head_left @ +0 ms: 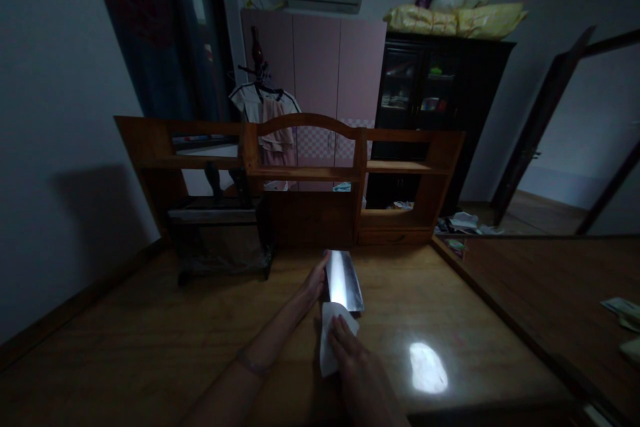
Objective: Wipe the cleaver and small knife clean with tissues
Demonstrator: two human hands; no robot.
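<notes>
My left hand (315,281) grips the far left edge of a shiny silver, flat rectangular object (346,283) above the wooden tabletop. Its smooth top face reflects light; what kind of thing it is, I cannot tell. At its near end my right hand (354,355) has a white tissue (327,347) under its fingers. The tissue's upper edge meets the near edge of the silver object, and its lower part hangs down to the left of my fingers. My right thumb is hidden.
A wooden shelf unit (310,173) stands along the far edge of the wooden table (400,293). At the left back is a dark rack-like stand (220,240). A bright reflection (427,367) lies on the tabletop at right. Cabinets and a clothes stand are farther back.
</notes>
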